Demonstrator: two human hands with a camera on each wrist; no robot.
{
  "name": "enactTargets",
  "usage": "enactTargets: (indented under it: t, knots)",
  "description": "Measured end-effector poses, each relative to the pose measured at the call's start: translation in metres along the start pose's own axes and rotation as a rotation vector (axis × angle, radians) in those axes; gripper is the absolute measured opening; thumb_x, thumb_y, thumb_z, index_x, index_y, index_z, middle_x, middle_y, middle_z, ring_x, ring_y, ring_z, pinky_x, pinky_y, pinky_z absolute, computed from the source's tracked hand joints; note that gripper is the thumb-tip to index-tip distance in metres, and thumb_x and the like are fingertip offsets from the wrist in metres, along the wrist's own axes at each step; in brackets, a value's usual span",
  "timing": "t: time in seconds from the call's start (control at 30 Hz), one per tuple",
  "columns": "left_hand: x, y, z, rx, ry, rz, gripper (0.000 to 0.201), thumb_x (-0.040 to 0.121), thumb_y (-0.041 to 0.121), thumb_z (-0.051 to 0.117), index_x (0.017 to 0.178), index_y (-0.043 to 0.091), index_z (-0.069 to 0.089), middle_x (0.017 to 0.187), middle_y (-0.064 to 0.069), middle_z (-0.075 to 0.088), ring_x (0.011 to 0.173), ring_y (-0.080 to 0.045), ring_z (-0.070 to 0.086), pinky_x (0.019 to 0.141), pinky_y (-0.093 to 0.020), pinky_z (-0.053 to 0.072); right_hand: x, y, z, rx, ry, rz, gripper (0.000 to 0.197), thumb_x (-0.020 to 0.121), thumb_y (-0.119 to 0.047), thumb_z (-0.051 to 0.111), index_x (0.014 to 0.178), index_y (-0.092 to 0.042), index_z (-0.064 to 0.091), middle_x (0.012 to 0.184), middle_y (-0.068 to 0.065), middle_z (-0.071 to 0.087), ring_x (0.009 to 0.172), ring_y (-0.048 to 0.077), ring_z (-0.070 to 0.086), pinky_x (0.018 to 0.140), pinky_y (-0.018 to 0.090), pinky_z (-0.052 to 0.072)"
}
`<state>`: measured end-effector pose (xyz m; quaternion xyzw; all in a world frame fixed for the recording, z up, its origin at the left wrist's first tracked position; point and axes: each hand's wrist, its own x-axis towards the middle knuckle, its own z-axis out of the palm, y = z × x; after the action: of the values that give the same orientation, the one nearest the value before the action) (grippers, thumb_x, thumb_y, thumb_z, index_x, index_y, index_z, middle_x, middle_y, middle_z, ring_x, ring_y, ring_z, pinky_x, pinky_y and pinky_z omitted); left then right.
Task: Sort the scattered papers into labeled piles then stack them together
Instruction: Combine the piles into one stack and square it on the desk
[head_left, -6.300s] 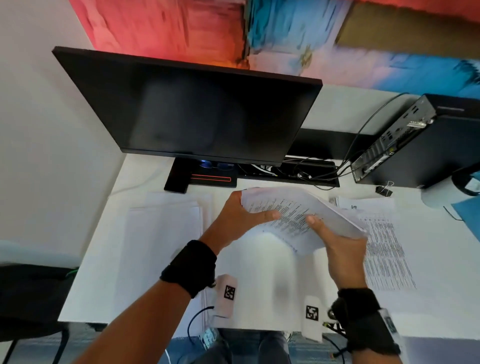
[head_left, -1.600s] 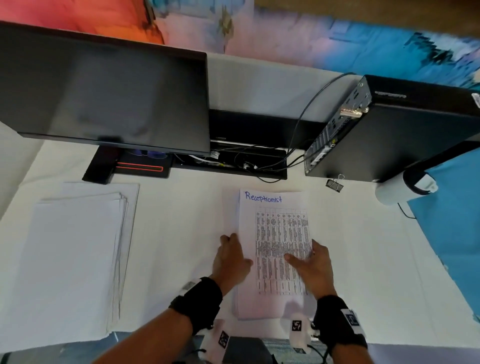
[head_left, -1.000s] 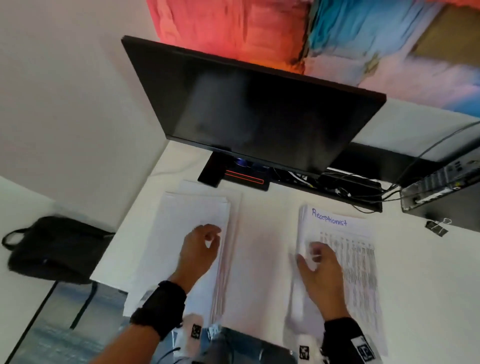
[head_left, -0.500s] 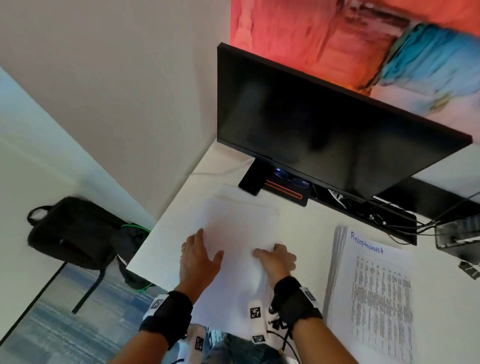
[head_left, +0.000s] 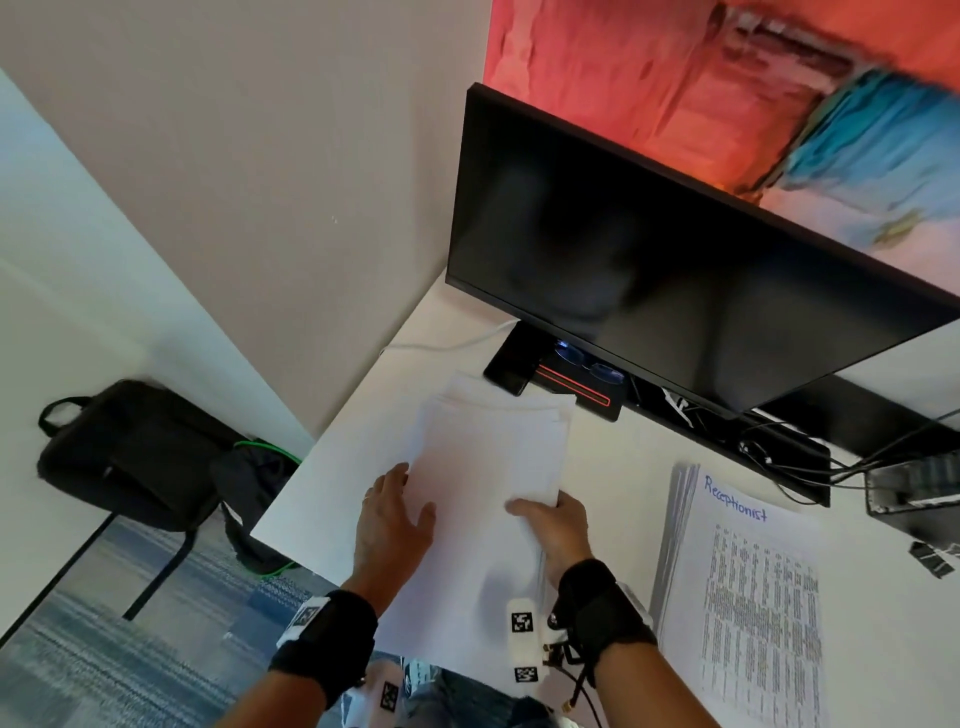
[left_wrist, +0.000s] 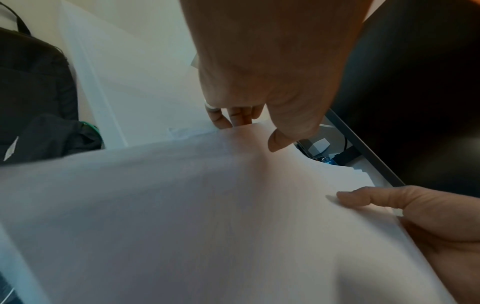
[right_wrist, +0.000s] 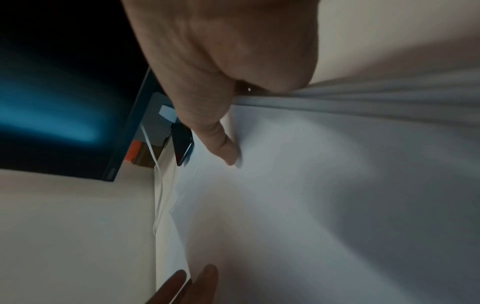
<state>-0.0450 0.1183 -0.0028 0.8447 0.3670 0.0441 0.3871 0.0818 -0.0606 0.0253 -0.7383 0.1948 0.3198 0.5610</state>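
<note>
— Both hands are on the blank pile of papers (head_left: 483, 467), is that right?

— Yes. The right hand (head_left: 558, 530) grips the pile's right edge, its thumb lying on the top sheet and its fingers curled under the edge. In the right wrist view the sheets bend upward where that hand (right_wrist: 221, 67) pinches them.

— And the left hand (head_left: 389, 519)?

— It lies at the pile's left edge with the thumb on top of the paper. In the left wrist view the fingers (left_wrist: 231, 115) dip behind the paper's edge, so they seem to curl round it, though the blur makes that hard to confirm.

— Where does this pile sit?

— Toward the left end of the white table (head_left: 332, 467), reaching from the near edge back to the monitor's stand (head_left: 571, 384). Its far sheets are fanned unevenly.

— What about the other pile?

— The pile headed "Receptionist" (head_left: 748, 587) in blue handwriting lies flat to the right, apart from the blank one, near the table's front edge. Its top sheet shows printed columns, too small to read.

— Anything else around?

— A dark monitor (head_left: 675, 270) stands along the back edge with cables (head_left: 779, 452) under it. A black bag (head_left: 124, 452) rests on the floor beyond the table's left edge, by the wall.
</note>
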Motion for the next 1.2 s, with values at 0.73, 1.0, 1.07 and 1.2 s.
enactTargets:
  t: [0.73,1.0,1.07,1.2]
  knots:
    - [-0.033,0.160,-0.061,-0.704,-0.382,0.250,0.020,0.084,0.018,0.080,0.095,0.035,0.080,0.096,0.024,0.078,0.093,0.006,0.073,0.084,-0.012,0.053,-0.136,-0.067,-0.107,0.139,0.189,-0.719,0.031,0.089,-0.014,0.081,0.117,-0.023,0.073,0.112,-0.006,0.080,0.108,0.013,0.075,0.098,0.031,0.058]
    - [0.001,0.161,-0.069,-0.643,-0.372,0.271,0.039,0.070,0.015,0.094,0.104,0.024,0.076,0.099,0.011,0.081,0.096,-0.006,0.076,0.083,-0.023,0.059,-0.108,-0.059,-0.105,0.120,0.129,-0.636,0.055,0.071,-0.021,0.096,0.120,-0.012,0.075,0.106,-0.001,0.081,0.101,0.016,0.078,0.090,0.029,0.063]
    - [0.003,0.163,-0.068,-0.650,-0.389,0.249,0.039,0.073,0.009,0.093,0.103,0.026,0.075,0.097,0.013,0.080,0.093,-0.004,0.076,0.080,-0.024,0.060,-0.107,-0.060,-0.101,0.142,0.125,-0.631,0.052,0.073,-0.014,0.094,0.120,-0.008,0.074,0.104,-0.002,0.082,0.097,0.011,0.078,0.081,0.020,0.062]
    - [-0.002,0.171,-0.070,-0.720,-0.358,0.297,0.043,0.071,0.003,0.092,0.107,0.021,0.076,0.099,0.011,0.081,0.094,-0.008,0.077,0.076,-0.019,0.059,-0.109,-0.061,-0.105,0.198,0.101,-0.725,0.045,0.074,-0.011,0.092,0.116,-0.011,0.077,0.105,-0.001,0.082,0.099,0.015,0.078,0.086,0.026,0.062]
